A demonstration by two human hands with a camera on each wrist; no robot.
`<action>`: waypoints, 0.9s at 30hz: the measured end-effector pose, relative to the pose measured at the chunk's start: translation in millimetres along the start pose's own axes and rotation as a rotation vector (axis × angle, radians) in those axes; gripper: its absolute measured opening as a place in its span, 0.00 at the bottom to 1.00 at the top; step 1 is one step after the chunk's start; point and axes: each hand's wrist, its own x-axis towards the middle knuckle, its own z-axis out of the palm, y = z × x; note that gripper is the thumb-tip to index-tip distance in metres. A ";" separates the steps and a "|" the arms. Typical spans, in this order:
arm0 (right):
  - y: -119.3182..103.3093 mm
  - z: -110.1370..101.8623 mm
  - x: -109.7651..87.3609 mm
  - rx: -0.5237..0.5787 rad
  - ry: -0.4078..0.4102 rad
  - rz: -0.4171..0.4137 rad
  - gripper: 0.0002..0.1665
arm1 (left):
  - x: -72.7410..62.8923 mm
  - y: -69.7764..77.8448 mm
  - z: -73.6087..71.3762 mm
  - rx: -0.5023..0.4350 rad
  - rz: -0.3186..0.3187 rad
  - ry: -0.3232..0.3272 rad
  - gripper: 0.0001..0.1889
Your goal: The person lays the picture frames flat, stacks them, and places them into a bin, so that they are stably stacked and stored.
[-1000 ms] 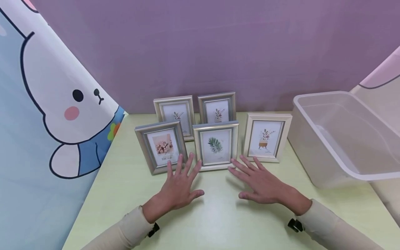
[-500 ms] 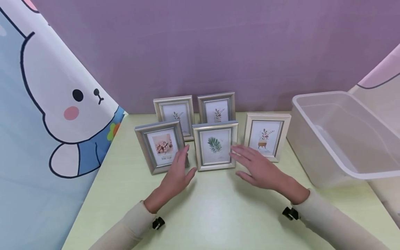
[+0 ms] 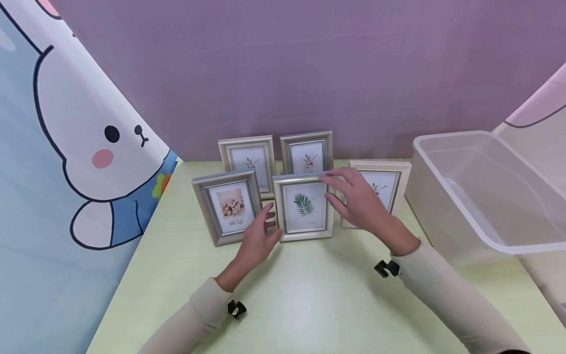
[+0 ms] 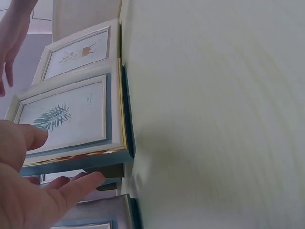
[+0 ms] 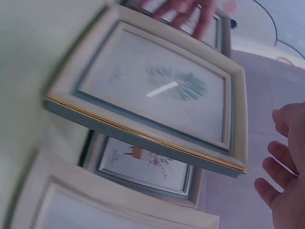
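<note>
A silver picture frame with a green leaf print (image 3: pixel 305 211) stands upright on the table, middle of the front row. My left hand (image 3: pixel 256 238) is at its lower left edge, thumb in front and fingers reaching into the gap beside the frame with the pink flower picture (image 3: pixel 230 209). By the upper right corner of the leaf frame is my right hand (image 3: pixel 359 201), fingers bent a little. In the right wrist view, thumb and fingers are apart from the leaf frame (image 5: pixel 157 88). The right hand partly hides the cream plant-pot frame (image 3: pixel 400 182).
Two more frames, a cream one (image 3: pixel 247 157) and a grey one (image 3: pixel 307 150), stand behind the front row. At the right is a translucent plastic bin (image 3: pixel 442 211). A purple curtain (image 3: pixel 283 69) backs the pale green table (image 3: pixel 300 305); a rabbit-print cloth (image 3: pixel 79 147) hangs left.
My right hand has risen from the table toward the leaf frame's upper right corner. The left hand has turned sideways and moved in to its left edge. The frames stay put.
</note>
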 end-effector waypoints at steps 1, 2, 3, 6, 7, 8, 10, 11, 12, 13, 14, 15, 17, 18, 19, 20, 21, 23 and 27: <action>1.9 0.7 4.8 0.002 0.009 0.012 0.23 | 1.0 -0.2 1.4 -0.005 -0.009 0.000 0.40; 3.8 1.3 9.4 0.006 0.013 0.027 0.22 | 2.1 -0.5 2.9 -0.006 -0.016 0.003 0.40; 5.3 1.4 13.9 0.017 0.008 0.043 0.22 | 3.0 -0.9 4.4 -0.008 -0.015 0.009 0.40; 9.8 2.9 25.5 0.056 -0.058 0.102 0.21 | 5.1 -2.8 8.4 -0.024 -0.019 0.028 0.39; 10.8 3.6 29.1 0.062 -0.096 0.120 0.21 | 6.1 -3.6 9.8 -0.034 -0.026 0.032 0.39; 11.2 4.2 32.6 0.072 -0.138 0.140 0.21 | 6.8 -3.7 11.0 -0.043 -0.033 0.033 0.39; 12.6 7.6 38.4 0.076 -0.217 0.167 0.21 | 8.6 -4.1 13.5 -0.055 -0.055 0.034 0.39; 12.7 9.1 41.0 0.078 -0.250 0.175 0.21 | 9.6 -4.3 14.6 -0.063 -0.065 0.035 0.39; 13.0 11.0 43.5 0.073 -0.275 0.176 0.20 | 10.7 -4.5 15.7 -0.067 -0.073 0.035 0.40; 13.4 13.3 45.2 0.066 -0.294 0.174 0.20 | 11.7 -4.4 16.9 -0.073 -0.076 0.035 0.40; 13.8 15.3 46.4 0.062 -0.307 0.169 0.19 | 12.5 -4.5 17.9 -0.077 -0.079 0.036 0.39; 14.4 17.3 47.1 0.056 -0.314 0.162 0.18 | 13.3 -5.0 19.0 -0.079 -0.080 0.038 0.39; 14.3 20.0 47.7 0.049 -0.320 0.149 0.17 | 14.5 -5.5 20.6 -0.077 -0.083 0.045 0.38; 14.4 21.4 47.3 0.046 -0.321 0.143 0.17 | 14.7 -5.5 21.4 -0.070 -0.086 0.048 0.37; 14.4 22.6 46.7 0.045 -0.318 0.139 0.17 | 14.7 -5.4 22.0 -0.061 -0.089 0.052 0.37; 13.9 23.2 46.3 0.045 -0.312 0.134 0.16 | 14.6 -5.4 22.4 -0.050 -0.094 0.059 0.36; 13.9 24.1 45.7 0.047 -0.304 0.129 0.16 | 14.4 -5.3 22.6 -0.037 -0.096 0.067 0.36; 13.6 25.3 45.2 0.051 -0.286 0.115 0.16 | 13.8 -4.9 22.5 -0.019 -0.095 0.086 0.35; 13.6 26.0 45.3 0.046 -0.267 0.094 0.16 | 12.2 -4.5 21.1 -0.001 -0.089 0.104 0.35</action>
